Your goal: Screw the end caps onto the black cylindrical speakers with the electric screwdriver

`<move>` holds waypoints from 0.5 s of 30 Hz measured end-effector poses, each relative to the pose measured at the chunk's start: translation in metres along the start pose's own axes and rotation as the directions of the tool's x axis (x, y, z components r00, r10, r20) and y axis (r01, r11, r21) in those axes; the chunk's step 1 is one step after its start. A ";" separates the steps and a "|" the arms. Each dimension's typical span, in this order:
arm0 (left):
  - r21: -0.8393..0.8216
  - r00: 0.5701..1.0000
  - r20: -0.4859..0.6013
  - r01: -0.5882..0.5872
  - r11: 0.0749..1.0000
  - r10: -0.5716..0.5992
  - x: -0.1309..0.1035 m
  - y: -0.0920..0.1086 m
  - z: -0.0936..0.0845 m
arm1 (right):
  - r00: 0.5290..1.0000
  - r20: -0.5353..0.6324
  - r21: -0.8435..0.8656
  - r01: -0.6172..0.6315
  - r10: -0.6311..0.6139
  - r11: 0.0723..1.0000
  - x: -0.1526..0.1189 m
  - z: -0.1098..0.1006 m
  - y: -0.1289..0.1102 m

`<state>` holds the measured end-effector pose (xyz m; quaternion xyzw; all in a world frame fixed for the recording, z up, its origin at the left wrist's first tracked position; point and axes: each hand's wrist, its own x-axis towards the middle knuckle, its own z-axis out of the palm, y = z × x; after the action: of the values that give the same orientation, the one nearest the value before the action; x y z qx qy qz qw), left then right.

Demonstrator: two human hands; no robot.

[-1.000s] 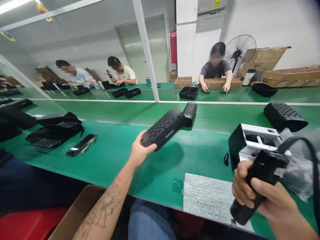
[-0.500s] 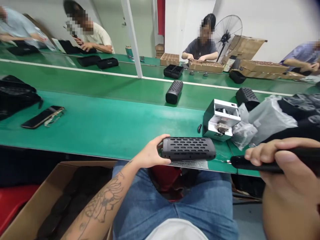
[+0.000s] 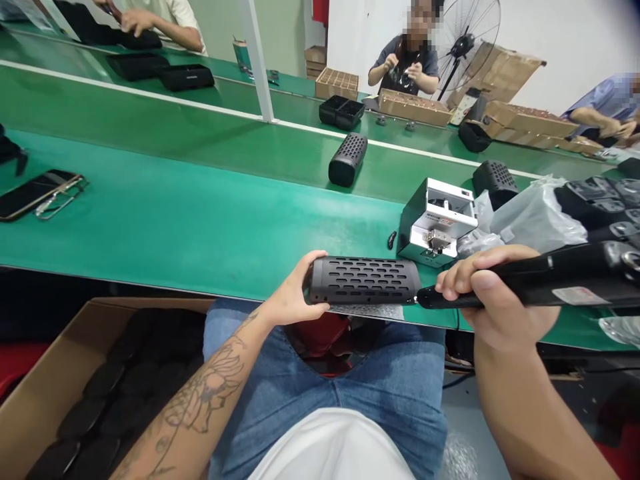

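My left hand (image 3: 294, 293) grips the left end of a black perforated speaker housing (image 3: 365, 280), thumb at its near edge and fingers at its far edge. The housing lies lengthwise at the front edge of the green bench, over a patch of bubble wrap (image 3: 395, 312). My right hand (image 3: 500, 293) is wrapped around a black electric screwdriver (image 3: 565, 277), held nearly level. Its tip is at the lower right corner of the housing; whether it touches a screw there is too small to tell. Behind stands a metal screw feeder (image 3: 435, 223), with a small black piece (image 3: 391, 240) beside it.
Another perforated housing (image 3: 349, 160) stands farther back. Plastic bags (image 3: 540, 217) and black parts (image 3: 600, 207) crowd the right. A phone (image 3: 35, 193) with a clip lies left. An open carton (image 3: 55, 373) of black parts is beside my legs. Co-workers sit across the bench.
My right hand has brought the screwdriver leftward, its tip now at the housing's right end. My left hand keeps its grip. The view has shifted; the co-worker opposite has raised both hands.
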<state>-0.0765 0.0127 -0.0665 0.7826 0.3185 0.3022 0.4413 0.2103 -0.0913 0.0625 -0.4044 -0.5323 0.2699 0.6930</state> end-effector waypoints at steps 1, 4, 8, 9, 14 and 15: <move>0.000 1.000 0.001 -0.007 1.000 0.007 0.000 0.000 0.000 | 1.000 -0.001 0.003 -0.005 0.005 1.000 0.001 0.000 0.000; 0.005 1.000 0.006 -0.016 1.000 0.016 0.001 0.000 -0.002 | 0.999 0.029 0.020 -0.021 0.020 1.000 0.002 0.001 0.001; -0.001 1.000 0.019 -0.016 1.000 0.016 0.001 -0.003 -0.003 | 0.994 0.102 0.044 -0.037 0.032 0.998 0.001 0.001 0.003; -0.001 1.000 0.019 -0.019 1.000 0.019 0.001 -0.004 -0.003 | 0.993 0.114 0.048 -0.036 0.030 0.998 0.001 0.001 0.004; 0.010 1.000 0.012 -0.019 1.000 0.019 0.000 -0.008 -0.003 | 0.985 0.153 0.060 -0.091 0.081 0.994 0.004 -0.003 0.006; 0.009 1.000 0.013 -0.014 1.000 0.014 0.000 -0.008 -0.002 | 0.983 0.155 0.065 -0.110 0.098 0.992 0.004 -0.004 0.006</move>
<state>-0.0804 0.0171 -0.0728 0.7888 0.3117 0.2986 0.4376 0.2160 -0.0855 0.0590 -0.3845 -0.5513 0.3549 0.6498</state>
